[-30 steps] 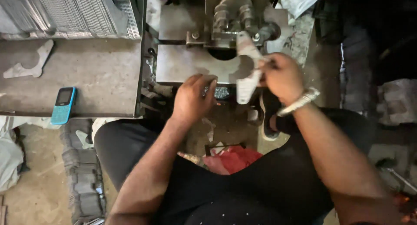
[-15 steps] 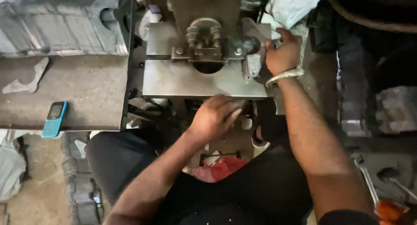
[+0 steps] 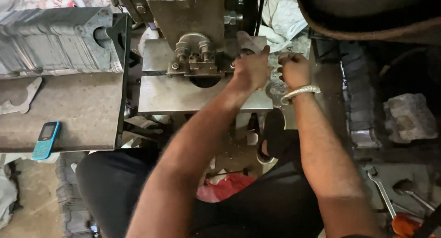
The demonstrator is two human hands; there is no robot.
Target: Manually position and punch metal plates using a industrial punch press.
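Steel press bed (image 3: 183, 98) — both hands

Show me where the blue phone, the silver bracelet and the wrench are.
Phone (image 3: 45, 139), head view, on its keypad.
Bracelet (image 3: 301, 92), head view, on the band across the right wrist.
Wrench (image 3: 381, 189), head view, on its shaft, lower right.

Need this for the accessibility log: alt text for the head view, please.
Seen from above, a seated person's left hand and right hand meet at the right edge of a metal press, by a flat metal piece; whether either grips it is unclear. A blue phone lies on the bench at left, and a wrench lies at lower right.
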